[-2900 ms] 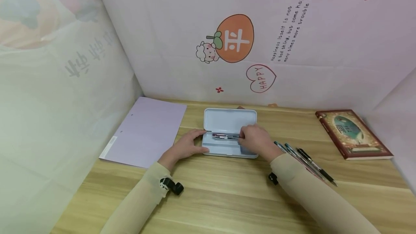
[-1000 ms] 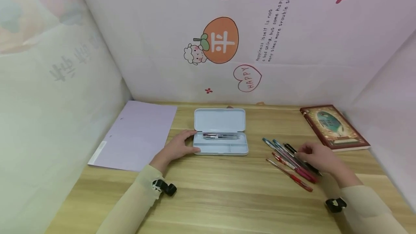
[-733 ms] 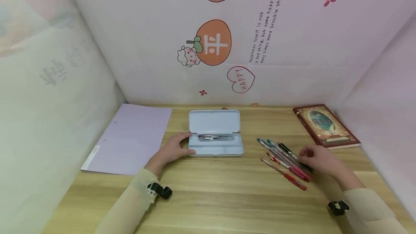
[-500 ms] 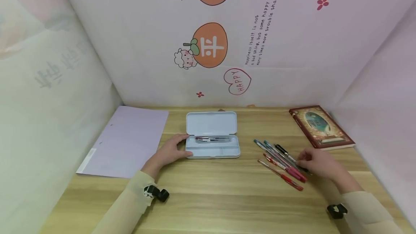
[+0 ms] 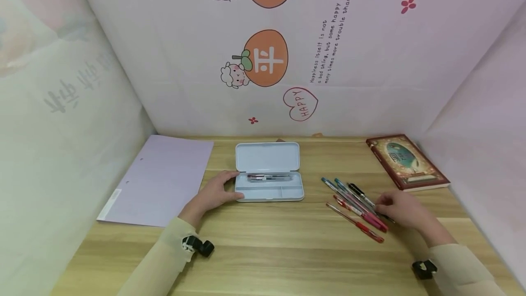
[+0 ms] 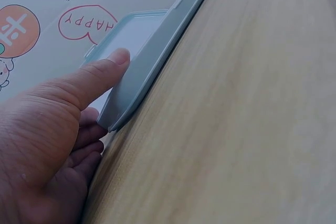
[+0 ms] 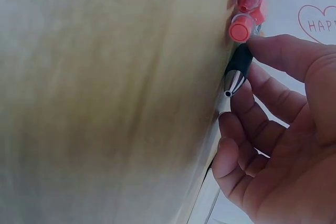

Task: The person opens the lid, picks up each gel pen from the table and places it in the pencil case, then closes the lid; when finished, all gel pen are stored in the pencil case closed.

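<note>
A pale blue pencil case lies with its lid up, several pens in its rear compartment. My left hand holds the case's left end; in the left wrist view the thumb presses the front wall and the other fingers reach behind. At the right, my right hand pinches a black pen near its tip. The right wrist view shows that pen's dark grip and metal tip between thumb and fingers. Beside it lie teal-ended pink pens and red pens.
A lilac sheet or folder lies to the left on the wooden table. A brown-bordered book rests at the back right, by the wall. Printed white sheeting stands behind and at both sides.
My right hand has left the pens inside the pencil case and moved right to the black pen on the table. The left hand stays at the case's end. The head view has shifted.
</note>
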Tool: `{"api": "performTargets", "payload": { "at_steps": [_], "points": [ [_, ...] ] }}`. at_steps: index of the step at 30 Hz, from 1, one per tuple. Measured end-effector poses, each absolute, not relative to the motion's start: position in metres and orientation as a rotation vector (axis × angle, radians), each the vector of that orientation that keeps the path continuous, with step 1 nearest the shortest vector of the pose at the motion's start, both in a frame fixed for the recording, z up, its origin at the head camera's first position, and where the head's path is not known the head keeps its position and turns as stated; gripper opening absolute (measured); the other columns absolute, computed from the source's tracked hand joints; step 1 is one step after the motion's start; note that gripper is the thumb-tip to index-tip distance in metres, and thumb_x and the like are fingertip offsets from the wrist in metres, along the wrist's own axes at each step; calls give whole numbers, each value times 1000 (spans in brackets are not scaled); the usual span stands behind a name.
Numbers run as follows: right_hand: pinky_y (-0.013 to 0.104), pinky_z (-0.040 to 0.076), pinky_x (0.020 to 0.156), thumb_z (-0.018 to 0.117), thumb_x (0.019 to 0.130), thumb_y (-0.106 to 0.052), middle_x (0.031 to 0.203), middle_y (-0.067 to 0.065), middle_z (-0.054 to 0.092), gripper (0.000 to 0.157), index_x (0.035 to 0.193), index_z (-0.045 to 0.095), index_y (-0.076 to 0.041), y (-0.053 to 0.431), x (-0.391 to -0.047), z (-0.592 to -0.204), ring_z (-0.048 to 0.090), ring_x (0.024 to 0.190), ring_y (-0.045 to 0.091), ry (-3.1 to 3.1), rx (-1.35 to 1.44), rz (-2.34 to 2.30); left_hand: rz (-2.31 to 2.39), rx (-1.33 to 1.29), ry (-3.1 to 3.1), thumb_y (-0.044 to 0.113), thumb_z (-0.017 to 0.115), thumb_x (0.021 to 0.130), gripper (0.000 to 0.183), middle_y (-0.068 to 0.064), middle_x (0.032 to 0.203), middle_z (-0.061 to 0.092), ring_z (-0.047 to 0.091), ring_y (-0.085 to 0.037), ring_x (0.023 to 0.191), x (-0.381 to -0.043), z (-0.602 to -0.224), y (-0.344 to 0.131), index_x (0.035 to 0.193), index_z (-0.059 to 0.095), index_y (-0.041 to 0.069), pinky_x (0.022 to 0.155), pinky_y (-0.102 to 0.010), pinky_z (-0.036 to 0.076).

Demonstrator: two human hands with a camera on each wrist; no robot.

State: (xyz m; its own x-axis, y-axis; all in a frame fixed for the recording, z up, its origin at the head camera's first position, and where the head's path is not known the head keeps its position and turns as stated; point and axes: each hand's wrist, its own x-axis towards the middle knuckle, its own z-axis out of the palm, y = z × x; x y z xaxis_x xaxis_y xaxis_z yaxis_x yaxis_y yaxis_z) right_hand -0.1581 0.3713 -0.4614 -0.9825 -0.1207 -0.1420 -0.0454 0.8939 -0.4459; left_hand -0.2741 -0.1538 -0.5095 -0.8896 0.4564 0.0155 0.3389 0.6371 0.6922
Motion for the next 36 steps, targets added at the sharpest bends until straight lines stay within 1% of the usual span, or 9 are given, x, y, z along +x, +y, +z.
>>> {"api": "performTargets", "payload": {
  "at_steps": [5,10,14,19,24,26,29,32,36],
  "points": [
    [33,44,61,67,92,-24,82,-1,64,20,96,72,-6,371,-160,-464,53,69,14,2898,-110,-698,1078,661,2698,60,76,77,89,-9,152,40,31,-32,141,-274,-508,-155,148,45,16,113,-51,27],
    [33,43,61,64,95,-25,83,0,64,20,96,71,-6,372,-160,-463,52,70,16,2909,-94,-742,1083,664,2699,61,76,77,89,-8,151,41,32,-32,141,-275,-506,-155,148,45,16,113,-51,28],
    [32,42,58,59,99,-29,84,1,64,26,99,69,-5,374,-162,-461,51,69,17,2893,-85,-792,1076,647,2700,58,77,77,88,-8,152,40,31,-31,142,-275,-505,-156,148,45,17,113,-51,27],
    [32,43,59,58,100,-29,84,2,64,28,102,69,-4,373,-167,-459,51,71,17,2901,-78,-834,1076,642,2695,55,78,78,87,-9,153,39,30,-33,142,-274,-502,-156,149,45,16,113,-52,27],
    [33,43,58,58,100,-30,88,3,65,30,105,68,-3,365,-172,-450,51,71,17,2930,-115,-853,1053,640,2701,61,75,77,89,-7,153,38,30,-31,142,-276,-503,-158,149,44,19,113,-51,27],
    [32,41,57,57,101,-32,85,3,65,31,107,68,-3,360,-175,-445,50,67,16,2941,-133,-841,1048,638,2704,63,74,77,89,-6,153,38,30,-30,142,-277,-504,-158,149,44,21,113,-51,28],
    [31,38,54,56,101,-33,78,2,61,33,108,68,-3,350,-180,-439,46,62,15,2943,-158,-825,1055,646,2707,63,75,76,89,-6,153,38,31,-31,142,-277,-504,-157,149,45,20,112,-52,28],
    [31,37,54,58,100,-32,77,1,60,30,106,68,-4,339,-185,-434,45,62,15,2959,-178,-814,1051,657,2717,62,75,76,89,-7,152,40,32,-31,141,-276,-504,-157,148,46,19,112,-52,29],
    [32,40,56,61,99,-28,85,2,64,25,103,68,-4,325,-191,-433,48,67,16,2965,-191,-840,1040,656,2701,60,76,77,89,-8,151,41,33,-30,141,-275,-505,-155,148,46,16,113,-49,29]
  ]
}}
